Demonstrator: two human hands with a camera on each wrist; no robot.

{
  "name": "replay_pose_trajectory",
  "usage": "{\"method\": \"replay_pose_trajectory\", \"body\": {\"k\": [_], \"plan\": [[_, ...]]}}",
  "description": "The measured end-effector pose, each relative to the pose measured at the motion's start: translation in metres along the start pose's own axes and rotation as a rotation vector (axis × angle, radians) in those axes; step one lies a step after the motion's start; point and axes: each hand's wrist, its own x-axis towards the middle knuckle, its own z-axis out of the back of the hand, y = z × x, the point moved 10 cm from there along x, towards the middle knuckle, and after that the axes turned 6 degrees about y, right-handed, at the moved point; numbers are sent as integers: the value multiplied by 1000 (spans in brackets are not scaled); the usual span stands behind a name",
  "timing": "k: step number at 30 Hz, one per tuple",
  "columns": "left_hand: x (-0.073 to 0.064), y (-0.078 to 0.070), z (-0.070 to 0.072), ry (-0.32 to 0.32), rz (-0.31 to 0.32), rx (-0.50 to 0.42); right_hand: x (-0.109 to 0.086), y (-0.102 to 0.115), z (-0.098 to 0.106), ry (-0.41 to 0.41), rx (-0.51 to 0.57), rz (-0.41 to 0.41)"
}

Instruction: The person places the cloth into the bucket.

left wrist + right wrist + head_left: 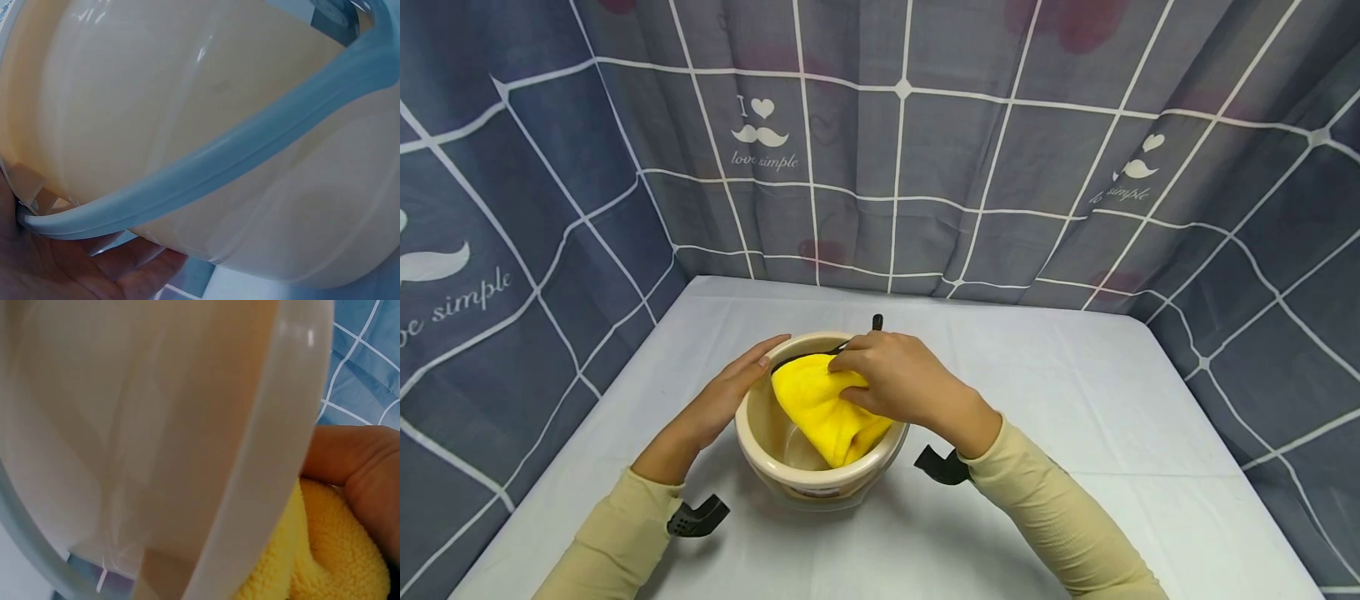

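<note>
A cream bucket (752, 446) with a thick rounded rim stands on the white table. My left hand (727, 400) holds its left side, the thumb at the rim and the fingers along the outer wall. In the left wrist view these fingers (147, 265) lie beside one end of the bucket's grey-blue handle (206, 165). A fluffy yellow cloth (820, 404) with a dark edge lies bunched partly inside the bucket. Over the right part of the rim, my right hand (898, 375) pinches the cloth between thumb and fingers; the right wrist view shows its plush folds (337, 550) beside the rim.
A short black piece (877, 322) sticks up behind the right hand. Dark wrist mounts (698, 517) hang under both sleeves. The white-covered table (1037, 517) is enclosed at the back and sides by a grey-blue checked curtain (850, 150).
</note>
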Motion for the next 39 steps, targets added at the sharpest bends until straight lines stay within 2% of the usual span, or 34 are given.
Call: {"method": "replay_pose_trajectory", "body": {"k": [16,29,39], "plan": [[-1,1,0,-4,20,11,7,10,-7,23,1,27],[-1,0,-1,1,8,1,11,14,-15,83,-33,15],[-1,2,-1,-1,22,-13,14,14,-20,104,-44,3]]}}
